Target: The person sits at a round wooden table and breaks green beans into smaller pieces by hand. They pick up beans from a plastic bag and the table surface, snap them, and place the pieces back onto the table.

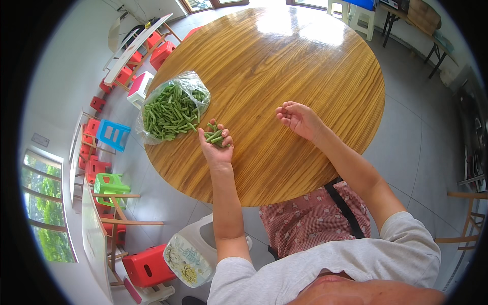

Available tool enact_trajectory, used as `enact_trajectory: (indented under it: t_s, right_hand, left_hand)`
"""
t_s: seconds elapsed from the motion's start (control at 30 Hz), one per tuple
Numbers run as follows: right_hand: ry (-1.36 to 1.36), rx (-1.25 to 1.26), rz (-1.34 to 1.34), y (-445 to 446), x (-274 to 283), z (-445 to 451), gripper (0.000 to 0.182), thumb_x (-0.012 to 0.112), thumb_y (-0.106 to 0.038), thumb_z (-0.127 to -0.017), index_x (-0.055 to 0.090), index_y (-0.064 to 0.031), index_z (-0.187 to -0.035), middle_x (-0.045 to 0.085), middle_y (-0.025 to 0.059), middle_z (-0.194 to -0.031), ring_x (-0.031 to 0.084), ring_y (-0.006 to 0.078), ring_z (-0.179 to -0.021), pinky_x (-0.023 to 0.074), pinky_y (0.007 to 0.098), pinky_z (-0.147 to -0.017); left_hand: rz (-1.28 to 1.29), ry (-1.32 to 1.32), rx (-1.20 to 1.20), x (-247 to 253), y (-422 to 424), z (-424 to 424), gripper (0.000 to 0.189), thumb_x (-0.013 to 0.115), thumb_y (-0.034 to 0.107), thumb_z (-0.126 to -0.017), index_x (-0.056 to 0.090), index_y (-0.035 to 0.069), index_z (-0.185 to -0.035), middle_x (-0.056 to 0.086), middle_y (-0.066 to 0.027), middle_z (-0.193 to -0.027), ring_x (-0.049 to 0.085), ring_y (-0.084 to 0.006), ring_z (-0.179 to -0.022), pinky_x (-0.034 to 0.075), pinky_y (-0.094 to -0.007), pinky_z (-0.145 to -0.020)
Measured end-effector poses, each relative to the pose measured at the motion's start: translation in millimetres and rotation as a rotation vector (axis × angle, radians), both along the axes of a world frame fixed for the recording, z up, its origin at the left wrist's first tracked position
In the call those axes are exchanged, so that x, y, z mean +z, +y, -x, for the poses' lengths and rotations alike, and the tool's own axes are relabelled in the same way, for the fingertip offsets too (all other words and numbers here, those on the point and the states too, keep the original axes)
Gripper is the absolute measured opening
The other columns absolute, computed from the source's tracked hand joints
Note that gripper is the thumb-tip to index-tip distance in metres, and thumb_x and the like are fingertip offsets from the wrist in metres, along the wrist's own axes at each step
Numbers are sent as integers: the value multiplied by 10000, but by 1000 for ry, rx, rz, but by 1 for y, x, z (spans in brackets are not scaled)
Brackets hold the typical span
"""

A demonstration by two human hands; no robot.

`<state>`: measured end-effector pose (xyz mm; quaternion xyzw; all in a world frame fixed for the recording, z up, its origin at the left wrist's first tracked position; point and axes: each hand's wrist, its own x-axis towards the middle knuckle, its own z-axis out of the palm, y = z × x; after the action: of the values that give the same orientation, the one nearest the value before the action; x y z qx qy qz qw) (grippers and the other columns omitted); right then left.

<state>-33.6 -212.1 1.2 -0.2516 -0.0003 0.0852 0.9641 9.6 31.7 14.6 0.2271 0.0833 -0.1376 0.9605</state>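
Observation:
My left hand (216, 146) is turned palm up over the round wooden table (274, 80), its fingers curled around several short pieces of green bean (214, 137). Just left of it, a clear plastic bag (196, 82) lies spread on the tabletop, heaped with cut green bean pieces (171, 112). A few pieces at the heap's edge come close to my left fingertips. Farther right, my right hand (299, 118) hovers above the wood grain with its fingers curled in. Nothing shows between those fingers.
A white plastic stool with a flower-patterned seat (188, 259) stands by my left side, near a red stool (148, 265). Along the left wall are folding tables (133, 49), a blue stool (113, 134) and a green stool (110, 185). A bench (415, 23) stands far right.

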Motion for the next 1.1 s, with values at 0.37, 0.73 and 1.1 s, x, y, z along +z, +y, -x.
enact_trajectory:
  t_s: [0.37,0.73,1.1]
  right_hand:
    - [5,-3,3,0,0,1,103,438,1,-745,522,16,-803,557,167,-849,552,223,-777,480,278,-650]
    - [79,52,200,2,1,-1,159,458,-177,-812,511,-41,-749,520,45,-632,453,100,-468,339,199,-387]
    - [78,1,282,8,3,1,180,458,-214,-828,486,-55,-747,479,1,-574,393,50,-412,259,172,-333]
  left_hand:
    - [13,-21,-1,-5,3,-2,401,340,428,-846,527,81,-919,481,-81,-731,427,-157,-561,296,-196,-355]
    - [30,15,-12,-6,2,-4,389,352,419,-837,539,83,-893,489,-85,-727,415,-161,-562,286,-195,-359]
    - [-217,280,409,41,57,-94,411,261,376,-860,505,49,-913,500,-80,-750,451,-179,-624,390,-277,-481]
